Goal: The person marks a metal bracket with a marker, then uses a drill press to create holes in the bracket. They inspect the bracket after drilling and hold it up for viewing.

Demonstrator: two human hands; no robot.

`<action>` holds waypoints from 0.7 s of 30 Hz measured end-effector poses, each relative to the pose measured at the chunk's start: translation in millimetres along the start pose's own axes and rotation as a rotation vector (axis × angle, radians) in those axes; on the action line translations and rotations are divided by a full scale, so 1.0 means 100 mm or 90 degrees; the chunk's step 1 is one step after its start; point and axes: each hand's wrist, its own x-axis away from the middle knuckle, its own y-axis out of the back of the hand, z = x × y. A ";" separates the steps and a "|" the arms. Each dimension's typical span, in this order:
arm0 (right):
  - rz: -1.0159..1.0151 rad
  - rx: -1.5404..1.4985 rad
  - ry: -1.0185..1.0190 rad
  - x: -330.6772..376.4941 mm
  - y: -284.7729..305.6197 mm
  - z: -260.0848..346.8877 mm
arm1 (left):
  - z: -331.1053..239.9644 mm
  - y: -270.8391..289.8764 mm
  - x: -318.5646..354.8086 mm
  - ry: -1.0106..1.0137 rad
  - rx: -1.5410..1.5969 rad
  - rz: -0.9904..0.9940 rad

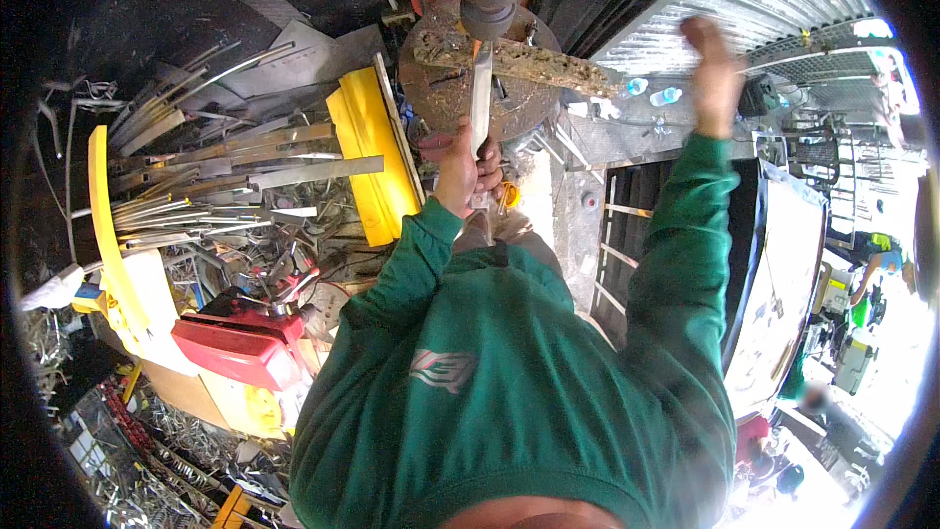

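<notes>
My left hand is wrapped round the near end of a flat metal bar, which points away from me. The bar's far end lies on a worn wooden plank, right under the dark chuck of a drill press. Beneath the plank is the press's round table, with shavings scattered over it. Out to the right, my right hand is raised away from the bar. It is smeared by motion, so its fingers cannot be made out, and nothing shows in it.
Bundles of metal rods and strips crowd the left, beside a bent yellow sheet. A red machine sits nearer on that side. Bottles stand right of the press, before corrugated metal. Other people are at the far right.
</notes>
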 end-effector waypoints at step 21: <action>0.076 -0.020 -0.015 0.98 -1.64 -0.63 | -0.07 0.08 0.03 -0.029 -0.036 -0.052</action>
